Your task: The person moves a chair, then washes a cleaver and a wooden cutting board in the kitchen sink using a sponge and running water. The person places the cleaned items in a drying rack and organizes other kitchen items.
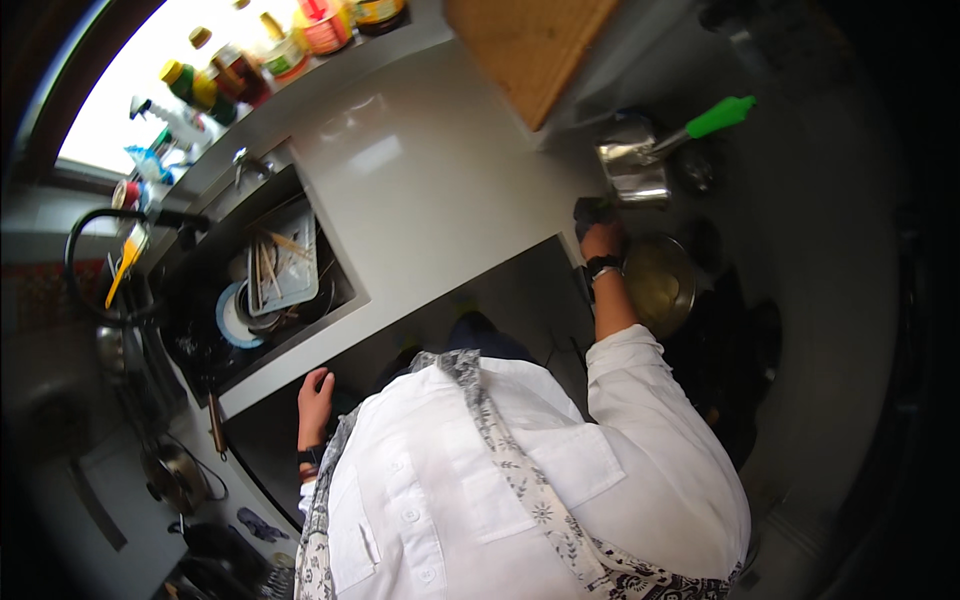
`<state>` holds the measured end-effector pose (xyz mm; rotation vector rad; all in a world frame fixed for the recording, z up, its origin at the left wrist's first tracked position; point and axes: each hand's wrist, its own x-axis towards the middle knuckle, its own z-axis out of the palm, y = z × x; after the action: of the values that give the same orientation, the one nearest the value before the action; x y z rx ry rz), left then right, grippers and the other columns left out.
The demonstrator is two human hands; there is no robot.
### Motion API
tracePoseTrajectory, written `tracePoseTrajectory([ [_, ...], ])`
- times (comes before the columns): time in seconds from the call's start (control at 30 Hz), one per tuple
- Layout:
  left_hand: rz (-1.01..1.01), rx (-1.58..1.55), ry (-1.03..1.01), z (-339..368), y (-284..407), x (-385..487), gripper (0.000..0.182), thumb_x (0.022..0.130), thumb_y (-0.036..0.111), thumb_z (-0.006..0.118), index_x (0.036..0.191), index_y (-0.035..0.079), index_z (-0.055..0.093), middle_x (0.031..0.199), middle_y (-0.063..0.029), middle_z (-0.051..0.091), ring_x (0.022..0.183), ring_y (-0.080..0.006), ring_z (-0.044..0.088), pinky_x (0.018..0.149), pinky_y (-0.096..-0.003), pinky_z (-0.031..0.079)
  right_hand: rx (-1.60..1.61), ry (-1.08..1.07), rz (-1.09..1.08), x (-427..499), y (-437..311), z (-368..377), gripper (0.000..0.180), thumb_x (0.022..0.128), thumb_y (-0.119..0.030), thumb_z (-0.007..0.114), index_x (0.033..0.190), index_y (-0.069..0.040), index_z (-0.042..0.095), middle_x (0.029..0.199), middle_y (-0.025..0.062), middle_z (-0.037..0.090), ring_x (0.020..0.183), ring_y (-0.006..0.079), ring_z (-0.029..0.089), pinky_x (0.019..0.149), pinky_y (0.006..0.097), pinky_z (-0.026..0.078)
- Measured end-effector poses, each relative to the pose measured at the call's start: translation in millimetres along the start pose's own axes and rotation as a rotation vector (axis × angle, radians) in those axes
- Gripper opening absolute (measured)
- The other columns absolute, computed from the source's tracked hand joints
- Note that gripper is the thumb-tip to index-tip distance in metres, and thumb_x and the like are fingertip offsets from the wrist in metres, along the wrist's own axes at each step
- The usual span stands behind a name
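Observation:
My right hand (601,241) reaches to the countertop's right end and grips a dark, bunched cloth (591,213), blurred and partly hidden by the fingers. Just beyond the cloth stands a shiny metal container (636,169), with a green-handled utensil (720,116) angled across it. A round metal pan (660,286) with yellowish contents sits right beside my right wrist. My left hand (316,397) hangs in front of the counter's front edge, holding nothing, its thumb apart from loosely bent fingers.
A sink (330,300) at left holds a tray (306,289) with chopsticks, and a blue-rimmed dish (227,319). A brown handle (217,427) juts past the counter edge. Bottles (236,73) line the windowsill. A wooden board (532,52) stands at the back of the countertop (427,180).

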<state>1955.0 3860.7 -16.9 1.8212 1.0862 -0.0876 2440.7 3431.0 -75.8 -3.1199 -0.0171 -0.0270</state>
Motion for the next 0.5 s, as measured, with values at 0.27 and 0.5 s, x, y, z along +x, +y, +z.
tracePoseTrajectory([
  [0.27,0.038,0.060,0.092,-19.6,-25.6,6.5,0.032,0.089,0.026,0.067,0.108,0.000,0.066,0.107,-0.0165,0.068,0.104,-0.0297,0.063,0.092,-0.0367,0.048,0.907,-0.807,0.039,-83.4,-119.7,-40.5,0.043,0.067,-0.026,0.076,0.095,0.005,0.069,0.086,0.0153,0.070,0.077,0.0228,0.066,0.072,0.0359,0.051],
  [0.5,0.316,0.382,0.256,-55.0,-21.6,44.9,0.047,0.076,0.021,0.078,0.115,0.001,0.060,0.124,-0.0212,0.055,0.120,-0.0382,0.050,0.100,-0.0443,0.043,0.283,-0.362,-0.211,-103.4,-204.4,-76.3,0.068,0.079,-0.058,0.065,0.105,0.005,0.066,0.114,0.0281,0.061,0.101,0.0399,0.064,0.083,0.0457,0.052],
])
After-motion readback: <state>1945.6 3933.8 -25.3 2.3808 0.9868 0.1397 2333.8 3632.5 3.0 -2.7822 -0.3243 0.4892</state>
